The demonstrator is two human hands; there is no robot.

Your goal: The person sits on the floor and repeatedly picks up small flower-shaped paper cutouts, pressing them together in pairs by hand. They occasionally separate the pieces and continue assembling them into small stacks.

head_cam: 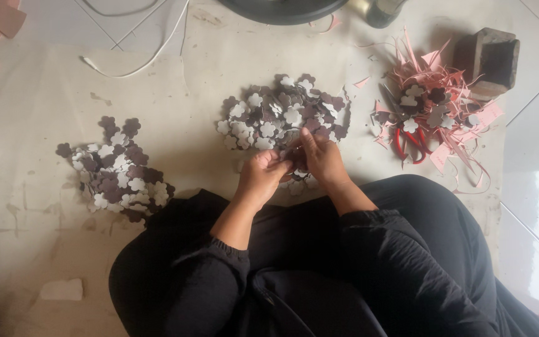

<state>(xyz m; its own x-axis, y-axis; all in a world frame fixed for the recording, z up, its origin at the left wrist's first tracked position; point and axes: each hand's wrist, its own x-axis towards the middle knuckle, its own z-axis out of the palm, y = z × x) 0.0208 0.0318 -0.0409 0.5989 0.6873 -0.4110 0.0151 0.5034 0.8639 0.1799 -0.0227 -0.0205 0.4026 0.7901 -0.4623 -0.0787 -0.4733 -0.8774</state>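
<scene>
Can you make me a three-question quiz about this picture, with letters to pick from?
1. Where are the scissors?
A. among the pink scraps
B. on the left pile
C. in the right hand

2. What colours are the flower cutouts in the middle pile?
A. green and yellow
B. dark brown and white
C. blue and red

3. What are the left hand and right hand doing?
A. resting flat on the floor
B. pinching cutouts together between them
C. holding the white cable

Answers:
1 A, the red handles lie under the pink strips.
2 B, only dark brown and white shapes show.
3 B, both sets of fingers close on cutouts at the pile's near edge.
</scene>
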